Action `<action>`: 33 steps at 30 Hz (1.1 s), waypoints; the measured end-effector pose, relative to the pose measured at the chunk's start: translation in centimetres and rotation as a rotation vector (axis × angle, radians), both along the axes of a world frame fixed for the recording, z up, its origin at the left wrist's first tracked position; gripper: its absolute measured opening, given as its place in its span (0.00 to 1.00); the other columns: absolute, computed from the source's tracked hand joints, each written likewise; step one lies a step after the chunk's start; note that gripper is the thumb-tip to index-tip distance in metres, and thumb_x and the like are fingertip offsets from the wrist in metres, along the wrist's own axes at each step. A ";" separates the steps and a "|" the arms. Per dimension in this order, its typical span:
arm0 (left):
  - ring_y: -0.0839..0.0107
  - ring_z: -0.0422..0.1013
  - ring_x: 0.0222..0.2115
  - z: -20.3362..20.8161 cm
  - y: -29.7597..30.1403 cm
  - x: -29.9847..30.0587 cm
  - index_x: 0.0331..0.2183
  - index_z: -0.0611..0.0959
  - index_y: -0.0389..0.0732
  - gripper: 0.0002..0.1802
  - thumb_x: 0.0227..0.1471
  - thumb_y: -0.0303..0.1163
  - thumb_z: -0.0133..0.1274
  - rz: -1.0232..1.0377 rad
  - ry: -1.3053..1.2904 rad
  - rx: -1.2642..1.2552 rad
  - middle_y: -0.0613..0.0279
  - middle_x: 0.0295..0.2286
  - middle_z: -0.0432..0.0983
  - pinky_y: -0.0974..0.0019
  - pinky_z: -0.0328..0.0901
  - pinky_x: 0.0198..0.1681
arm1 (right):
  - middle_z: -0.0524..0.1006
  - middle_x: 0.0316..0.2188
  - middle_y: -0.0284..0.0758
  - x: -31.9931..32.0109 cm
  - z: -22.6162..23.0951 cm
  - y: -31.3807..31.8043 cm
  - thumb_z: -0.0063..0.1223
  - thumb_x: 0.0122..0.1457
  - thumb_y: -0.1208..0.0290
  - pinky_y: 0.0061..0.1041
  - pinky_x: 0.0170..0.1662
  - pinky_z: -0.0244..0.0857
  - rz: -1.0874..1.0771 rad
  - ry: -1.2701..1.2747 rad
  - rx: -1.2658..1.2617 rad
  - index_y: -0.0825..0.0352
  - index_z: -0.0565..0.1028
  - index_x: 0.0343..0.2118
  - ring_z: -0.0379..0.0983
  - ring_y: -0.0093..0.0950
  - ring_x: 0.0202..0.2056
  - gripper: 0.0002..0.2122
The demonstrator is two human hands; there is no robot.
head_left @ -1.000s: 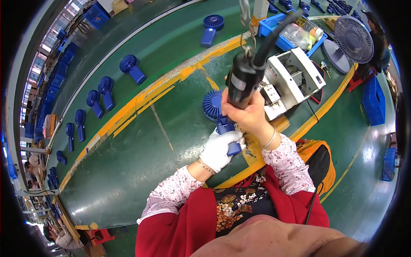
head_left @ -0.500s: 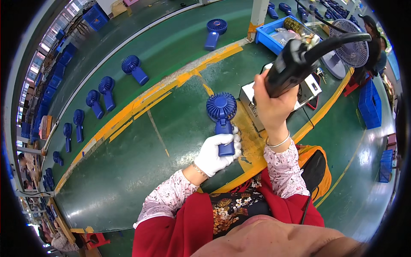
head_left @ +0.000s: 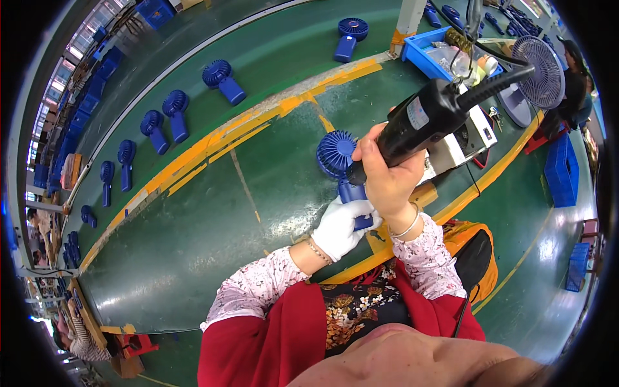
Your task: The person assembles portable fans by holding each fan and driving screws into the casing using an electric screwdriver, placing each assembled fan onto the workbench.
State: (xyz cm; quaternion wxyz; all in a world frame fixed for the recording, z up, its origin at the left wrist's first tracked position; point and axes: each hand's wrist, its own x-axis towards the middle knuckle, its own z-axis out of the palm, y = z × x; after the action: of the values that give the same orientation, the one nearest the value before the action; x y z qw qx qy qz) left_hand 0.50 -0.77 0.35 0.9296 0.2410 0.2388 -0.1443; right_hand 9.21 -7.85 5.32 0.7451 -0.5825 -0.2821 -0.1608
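My left hand [head_left: 340, 229], in a white glove, is wrapped round the handle of a blue handheld fan [head_left: 336, 153] above the green tabletop. The fan's round, ribbed head points away from me. In my bare right hand [head_left: 392, 179] is a black electric screwdriver [head_left: 420, 121], held aslant with its cable end up to the right. Its lower end is at the fan's neck, close to my left fingers. Whether the tip touches the fan is hidden by the tool and my hand.
Several more blue handheld fans [head_left: 222, 80] lie in a row on the green belt beyond the yellow-taped edge [head_left: 213, 158]. A metal box [head_left: 445, 155] stands right of my hands. Behind it are a blue bin [head_left: 419, 57] with small goods and a desk fan [head_left: 538, 71].
My right hand has brought the screwdriver down and left to the fan's neck. The fan has tilted slightly, and my left hand has shifted a little right. The view has shifted somewhat.
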 end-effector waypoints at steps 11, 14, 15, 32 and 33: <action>0.69 0.72 0.26 0.1 -0.6 -0.4 0.36 0.72 0.38 0.12 0.46 0.21 0.52 0.005 -0.127 0.298 0.61 0.28 0.72 0.67 0.69 0.27 | 0.71 0.32 0.36 -0.4 -2.3 1.1 0.49 0.54 0.86 0.21 0.31 0.67 0.057 0.049 -0.008 0.69 0.59 0.44 0.70 0.22 0.27 0.16; 0.69 0.72 0.26 -0.1 -0.1 -0.4 0.36 0.72 0.38 0.11 0.46 0.21 0.51 -0.029 -0.108 0.241 0.61 0.27 0.72 0.67 0.68 0.27 | 0.71 0.32 0.36 -0.5 -2.3 1.0 0.48 0.54 0.86 0.22 0.32 0.68 0.163 0.060 0.037 0.70 0.58 0.47 0.70 0.23 0.27 0.19; 0.68 0.72 0.25 -0.3 0.0 -0.4 0.35 0.72 0.37 0.11 0.46 0.20 0.51 -0.036 -0.133 0.226 0.61 0.27 0.71 0.67 0.68 0.27 | 0.70 0.32 0.36 -0.5 -2.3 1.0 0.48 0.53 0.86 0.23 0.32 0.68 0.217 0.054 0.048 0.70 0.57 0.49 0.70 0.24 0.27 0.21; 0.69 0.71 0.20 3.0 9.8 5.8 0.35 0.70 0.39 0.13 0.44 0.25 0.52 -0.564 -0.127 0.371 0.60 0.24 0.70 0.67 0.68 0.20 | 0.75 0.30 0.34 1.3 0.3 1.0 0.54 0.49 0.87 0.30 0.50 0.62 0.157 -0.100 0.059 0.73 0.60 0.47 0.73 0.22 0.32 0.22; 0.69 0.71 0.20 2.3 10.3 5.7 0.35 0.70 0.39 0.13 0.44 0.25 0.52 -0.565 -0.131 0.375 0.60 0.24 0.70 0.67 0.68 0.20 | 0.74 0.30 0.35 1.1 0.0 1.4 0.54 0.49 0.87 0.28 0.47 0.65 0.199 -0.069 0.096 0.72 0.58 0.50 0.73 0.23 0.34 0.25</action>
State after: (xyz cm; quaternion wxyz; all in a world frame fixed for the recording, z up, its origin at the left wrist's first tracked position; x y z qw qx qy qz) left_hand 6.21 9.57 2.69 0.8057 0.4730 0.1250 -0.3339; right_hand 10.27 -6.48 5.30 0.7743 -0.5095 -0.3560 -0.1191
